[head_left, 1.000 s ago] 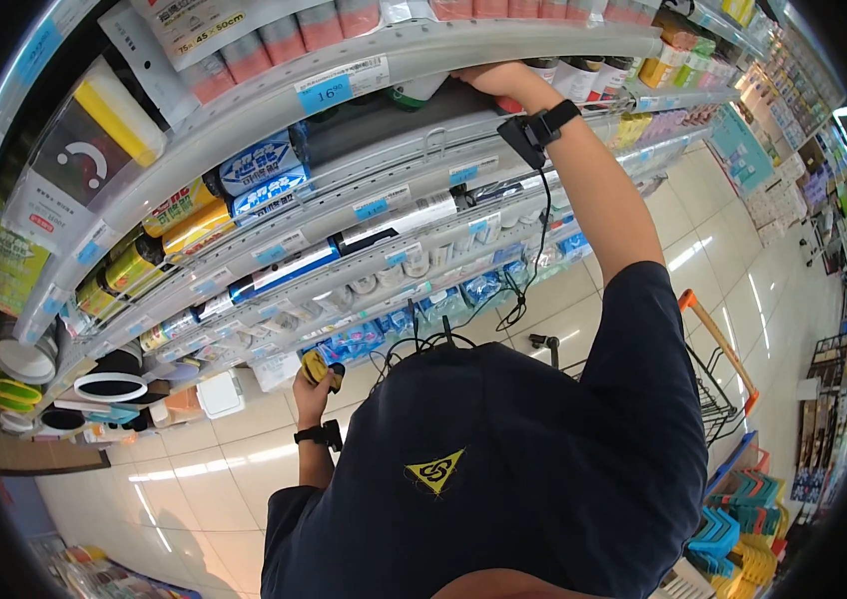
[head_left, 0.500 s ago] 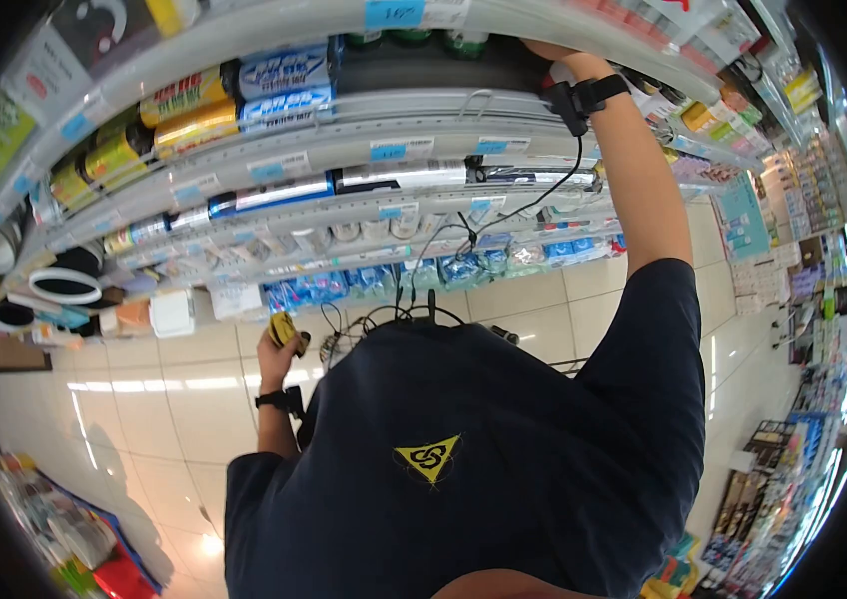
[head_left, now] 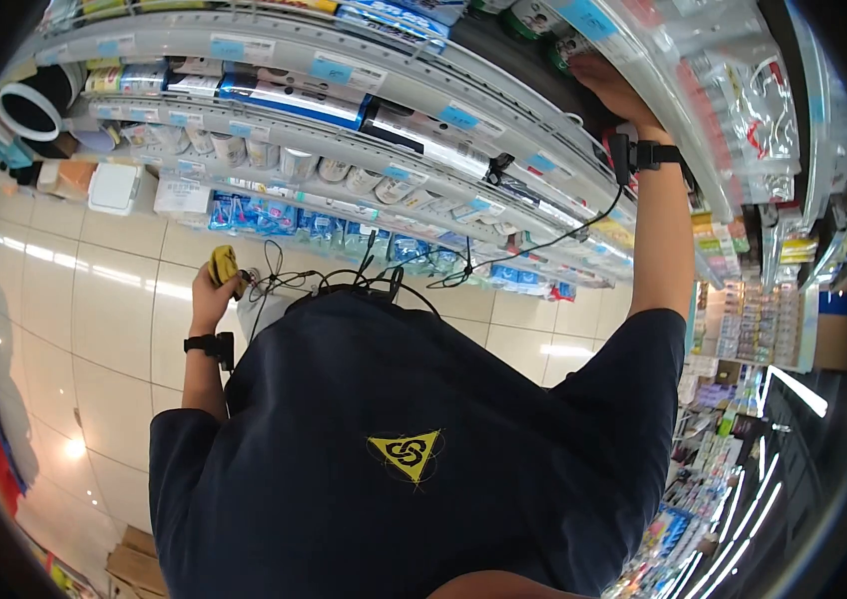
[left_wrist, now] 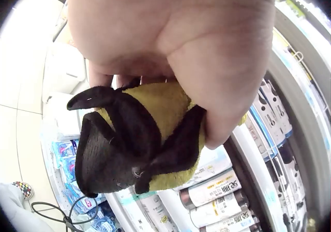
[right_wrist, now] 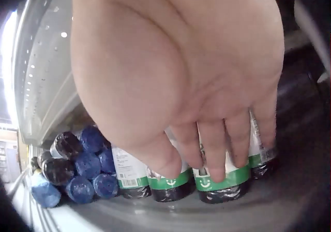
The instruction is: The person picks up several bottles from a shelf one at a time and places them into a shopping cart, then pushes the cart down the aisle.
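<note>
My left hand (head_left: pixel 212 297) is low beside my body, fingers and thumb curled round a soft yellow-and-black fabric item (left_wrist: pixel 164 106) with black straps or flaps. In the head view this bundle pokes out above the fist. My right hand (head_left: pixel 615 92) reaches into a shelf bay under the board above. Its long fingers (right_wrist: pixel 217 165) lie extended over a row of upright white rolls (right_wrist: pixel 239 178) with green bands and black lower ends. The thumb (right_wrist: pixel 166 162) rests against a neighbouring roll.
Blue and black rolls (right_wrist: pixel 88 165) lie stacked beside the white ones. Lower shelves carry long foil or film boxes (head_left: pixel 294 103) and blue packs (head_left: pixel 252 214). A shelf edge with a price tag (head_left: pixel 588 18) overhangs my right hand. Loose black cables (head_left: pixel 468 265) hang before the shelves.
My right hand has moved along the shelf to the right, while the head view has swung and shifted. The left hand still holds the yellow-and-black fabric item, low at the side.
</note>
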### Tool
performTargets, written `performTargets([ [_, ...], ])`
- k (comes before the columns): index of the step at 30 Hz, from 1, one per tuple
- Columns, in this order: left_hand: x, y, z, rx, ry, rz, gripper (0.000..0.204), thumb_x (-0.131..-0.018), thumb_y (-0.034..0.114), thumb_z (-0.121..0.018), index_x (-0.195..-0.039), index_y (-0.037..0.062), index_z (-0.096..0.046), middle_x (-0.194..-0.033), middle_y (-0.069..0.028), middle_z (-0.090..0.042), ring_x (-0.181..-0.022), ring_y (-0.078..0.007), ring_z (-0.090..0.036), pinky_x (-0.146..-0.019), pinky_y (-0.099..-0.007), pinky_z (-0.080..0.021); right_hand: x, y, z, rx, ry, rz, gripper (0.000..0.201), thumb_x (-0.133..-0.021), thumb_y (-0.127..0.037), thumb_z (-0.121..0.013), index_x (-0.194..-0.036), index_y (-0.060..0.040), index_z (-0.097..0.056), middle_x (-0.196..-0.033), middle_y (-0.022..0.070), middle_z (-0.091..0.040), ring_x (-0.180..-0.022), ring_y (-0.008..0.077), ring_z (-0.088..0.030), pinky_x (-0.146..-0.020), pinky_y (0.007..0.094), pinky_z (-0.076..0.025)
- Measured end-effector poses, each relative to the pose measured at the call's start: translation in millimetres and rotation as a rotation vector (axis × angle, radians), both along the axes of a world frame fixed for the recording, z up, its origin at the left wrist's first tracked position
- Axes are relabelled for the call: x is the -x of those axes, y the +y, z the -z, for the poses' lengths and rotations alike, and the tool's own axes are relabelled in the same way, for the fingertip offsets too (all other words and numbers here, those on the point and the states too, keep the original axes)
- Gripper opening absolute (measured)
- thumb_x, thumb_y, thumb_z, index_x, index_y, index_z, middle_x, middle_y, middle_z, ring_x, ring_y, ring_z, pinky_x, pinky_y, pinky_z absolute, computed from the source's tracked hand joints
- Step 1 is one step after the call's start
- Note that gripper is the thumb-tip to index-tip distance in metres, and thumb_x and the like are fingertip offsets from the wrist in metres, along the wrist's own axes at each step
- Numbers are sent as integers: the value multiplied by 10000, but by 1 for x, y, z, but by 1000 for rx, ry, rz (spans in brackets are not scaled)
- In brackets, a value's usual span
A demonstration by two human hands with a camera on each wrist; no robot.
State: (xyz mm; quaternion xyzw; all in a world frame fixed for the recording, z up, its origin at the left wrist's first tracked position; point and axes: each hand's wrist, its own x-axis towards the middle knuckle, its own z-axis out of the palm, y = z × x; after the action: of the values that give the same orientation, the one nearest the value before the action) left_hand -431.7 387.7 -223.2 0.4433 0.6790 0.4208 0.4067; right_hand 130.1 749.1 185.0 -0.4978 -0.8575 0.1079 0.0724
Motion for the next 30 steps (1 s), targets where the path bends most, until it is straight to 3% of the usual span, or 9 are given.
performTargets([
  [2,8,-4,5,-11,-19,-56,350,-801,131,-763,-1061,-54,-621,-916,-132,-699,-838,-196,-685,-739,-324,-544,-3,10,6,178,139,80,339,-975,-136,-551,-1296,-30,-583,-1289,111,-625,-1237,224,-559,-1093,342,-401],
  [3,12,-6,8,-8,-27,-68,350,-801,131,-763,-1061,-54,-621,-916,-132,-699,-838,-196,-685,-739,-324,-544,-4,15,5,206,69,105,368,-983,-112,-521,-1342,-34,-539,-1346,105,-587,-1278,232,-525,-1113,346,-374],
  [7,25,-10,2,8,-56,-119,353,-810,126,-758,-1076,-57,-618,-916,-128,-702,-830,-187,-686,-739,-317,-546,-7,18,5,206,-44,116,365,-982,-110,-522,-1341,-52,-545,-1338,110,-590,-1276,227,-527,-1109,340,-377],
  [9,31,-10,-9,38,-43,-122,340,-816,120,-752,-1071,-61,-619,-917,-131,-701,-829,-183,-686,-740,-314,-547,-10,13,1,-114,-373,-77,350,-958,-98,-549,-1306,-70,-585,-1305,100,-615,-1257,224,-542,-1093,346,-395],
  [15,50,-1,-16,34,-1,-110,349,-816,130,-755,-1073,-63,-619,-920,-134,-700,-834,-187,-684,-744,-316,-547,-11,-4,-11,-252,-27,-13,288,-871,-73,-610,-1149,-68,-685,-1210,76,-668,-1187,234,-580,-1053,344,-433],
  [18,63,7,-21,18,23,-80,356,-814,137,-759,-1073,-64,-619,-920,-134,-699,-833,-188,-683,-746,-320,-547,-17,0,-11,-249,-187,-44,289,-843,-79,-620,-1120,-96,-704,-1203,69,-670,-1187,236,-576,-1060,344,-425],
  [22,88,12,-15,30,24,-67,361,-810,145,-766,-1070,-60,-622,-929,-137,-698,-840,-188,-681,-748,-323,-547,-6,7,-4,-394,-353,-57,333,-825,-85,-625,-1144,-135,-708,-1230,59,-664,-1206,237,-564,-1090,357,-397],
  [28,119,13,-8,31,15,-76,363,-810,131,-770,-1076,-64,-618,-922,-126,-700,-825,-193,-683,-747,-318,-548,-10,3,7,-341,-343,97,464,-825,-100,-615,-1287,-139,-633,-1324,73,-618,-1246,246,-539,-1134,368,-345],
  [30,128,17,-13,98,3,-59,356,-813,130,-768,-1073,-63,-619,-927,-123,-702,-828,-186,-682,-746,-319,-549,1,-13,5,-301,-452,157,442,-876,-126,-599,-1318,-110,-599,-1331,92,-611,-1255,257,-536,-1121,366,-355],
])
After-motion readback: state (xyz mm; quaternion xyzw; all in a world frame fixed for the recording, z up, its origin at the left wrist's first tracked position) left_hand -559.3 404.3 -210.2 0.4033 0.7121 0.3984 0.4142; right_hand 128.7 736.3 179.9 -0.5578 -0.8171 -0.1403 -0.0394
